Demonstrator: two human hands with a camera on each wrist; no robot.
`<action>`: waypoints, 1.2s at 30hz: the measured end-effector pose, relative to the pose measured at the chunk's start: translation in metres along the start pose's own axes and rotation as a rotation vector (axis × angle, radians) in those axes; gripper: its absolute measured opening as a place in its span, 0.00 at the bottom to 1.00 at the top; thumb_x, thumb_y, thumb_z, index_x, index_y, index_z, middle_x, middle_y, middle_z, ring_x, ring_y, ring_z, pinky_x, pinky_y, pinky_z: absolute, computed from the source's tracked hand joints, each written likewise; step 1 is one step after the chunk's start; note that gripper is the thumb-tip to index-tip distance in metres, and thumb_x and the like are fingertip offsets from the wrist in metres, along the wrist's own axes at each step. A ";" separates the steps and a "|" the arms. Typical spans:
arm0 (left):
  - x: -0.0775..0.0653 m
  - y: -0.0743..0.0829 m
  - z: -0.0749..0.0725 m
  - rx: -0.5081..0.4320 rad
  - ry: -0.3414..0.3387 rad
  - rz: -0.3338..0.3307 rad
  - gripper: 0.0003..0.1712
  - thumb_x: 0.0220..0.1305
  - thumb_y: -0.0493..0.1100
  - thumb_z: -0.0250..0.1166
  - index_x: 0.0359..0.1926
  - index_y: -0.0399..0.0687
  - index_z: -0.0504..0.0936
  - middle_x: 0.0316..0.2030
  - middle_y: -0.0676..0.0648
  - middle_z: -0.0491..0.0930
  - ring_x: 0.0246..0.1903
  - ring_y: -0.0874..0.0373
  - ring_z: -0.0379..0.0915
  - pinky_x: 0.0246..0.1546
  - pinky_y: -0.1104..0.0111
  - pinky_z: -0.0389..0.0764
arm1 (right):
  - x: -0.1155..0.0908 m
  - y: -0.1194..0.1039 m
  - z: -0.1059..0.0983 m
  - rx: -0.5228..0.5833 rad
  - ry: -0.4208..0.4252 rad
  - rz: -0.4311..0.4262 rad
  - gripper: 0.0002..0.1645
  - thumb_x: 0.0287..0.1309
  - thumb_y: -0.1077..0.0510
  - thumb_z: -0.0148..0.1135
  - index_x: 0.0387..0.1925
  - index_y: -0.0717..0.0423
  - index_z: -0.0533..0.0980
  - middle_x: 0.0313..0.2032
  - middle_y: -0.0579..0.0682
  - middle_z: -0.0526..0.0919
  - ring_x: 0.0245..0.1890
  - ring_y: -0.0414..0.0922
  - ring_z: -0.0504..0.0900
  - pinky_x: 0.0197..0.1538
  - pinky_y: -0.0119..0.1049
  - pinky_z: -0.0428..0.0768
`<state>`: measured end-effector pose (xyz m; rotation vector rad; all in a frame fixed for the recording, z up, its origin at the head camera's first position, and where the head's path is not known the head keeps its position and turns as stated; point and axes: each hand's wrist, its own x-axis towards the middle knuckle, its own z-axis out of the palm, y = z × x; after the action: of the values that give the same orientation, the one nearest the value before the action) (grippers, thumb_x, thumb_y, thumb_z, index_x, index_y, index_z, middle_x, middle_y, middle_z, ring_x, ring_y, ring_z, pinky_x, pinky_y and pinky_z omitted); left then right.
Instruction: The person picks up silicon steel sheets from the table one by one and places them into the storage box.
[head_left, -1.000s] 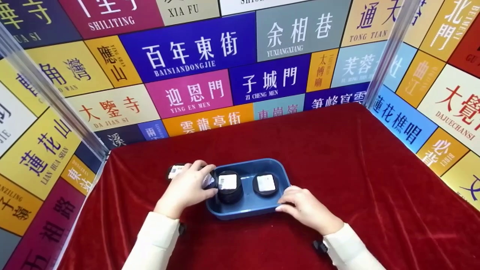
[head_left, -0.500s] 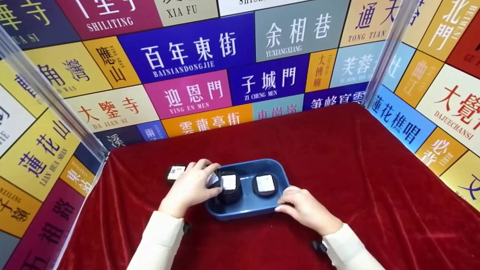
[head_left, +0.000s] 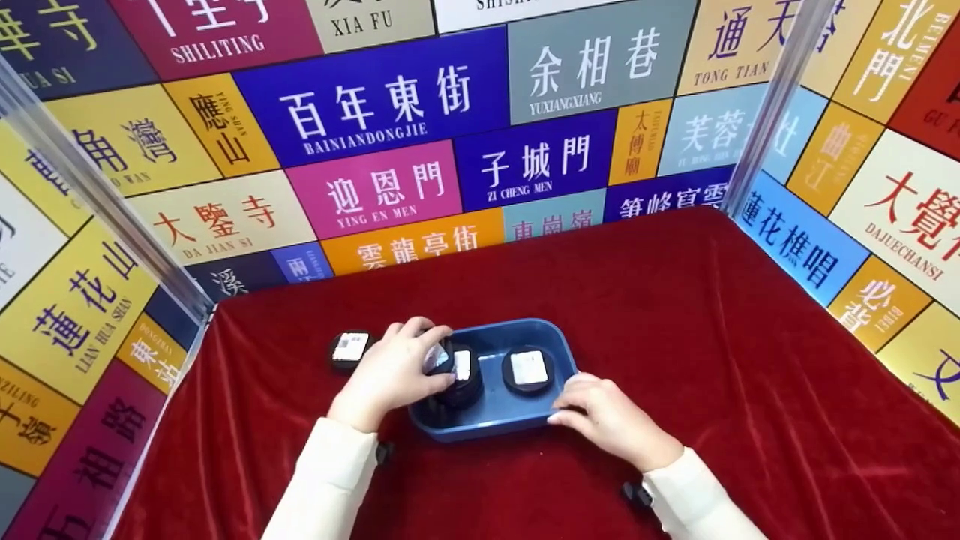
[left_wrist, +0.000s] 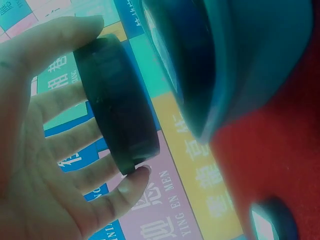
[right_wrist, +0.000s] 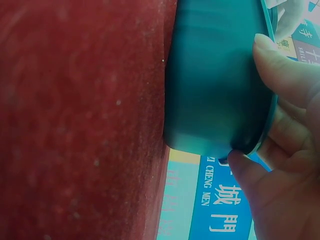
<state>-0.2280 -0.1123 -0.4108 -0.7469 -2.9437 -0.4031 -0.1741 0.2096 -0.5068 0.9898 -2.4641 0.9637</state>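
In the head view my left hand holds a round, flat black case over the left end of a blue plastic bin. Seen from the left wrist, thumb and fingers span the edge of this black case, which stands tilted beside the bin's wall. Under it, partly hidden, is a stack of black cases with a white label on top. A labelled black case sits at the bin's right side. My right hand grips the bin's right rim, thumb at the edge.
Another labelled black case lies on the red velvet cloth, left of the bin. Upright panels with colourful place-name signs enclose the back and sides, with clear corner posts.
My left hand has moved right with the black case, from the bin's left rim to over the stack. The case on the cloth shows more fully. The right hand stays at the rim.
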 end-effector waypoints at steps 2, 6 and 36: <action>0.001 0.000 0.001 -0.001 0.007 0.001 0.35 0.54 0.58 0.73 0.63 0.60 0.78 0.58 0.46 0.76 0.54 0.46 0.72 0.53 0.51 0.80 | 0.000 0.000 0.000 -0.003 -0.001 0.001 0.06 0.60 0.52 0.71 0.31 0.48 0.86 0.30 0.39 0.83 0.34 0.37 0.77 0.41 0.27 0.77; 0.003 0.000 0.003 -0.002 0.011 0.003 0.35 0.54 0.59 0.73 0.63 0.60 0.78 0.58 0.47 0.76 0.54 0.46 0.72 0.53 0.52 0.81 | 0.000 0.000 0.000 -0.005 -0.005 0.011 0.04 0.59 0.52 0.71 0.31 0.47 0.87 0.30 0.40 0.83 0.35 0.37 0.78 0.41 0.29 0.78; 0.016 0.022 0.011 -0.003 -0.072 0.019 0.37 0.54 0.60 0.73 0.66 0.62 0.77 0.59 0.49 0.76 0.55 0.50 0.70 0.53 0.54 0.81 | 0.000 0.001 0.001 0.003 -0.008 0.036 0.03 0.58 0.53 0.72 0.31 0.47 0.87 0.30 0.40 0.83 0.35 0.37 0.78 0.41 0.29 0.79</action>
<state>-0.2315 -0.0829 -0.4140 -0.8058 -3.0010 -0.3872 -0.1747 0.2092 -0.5082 0.9559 -2.4959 0.9762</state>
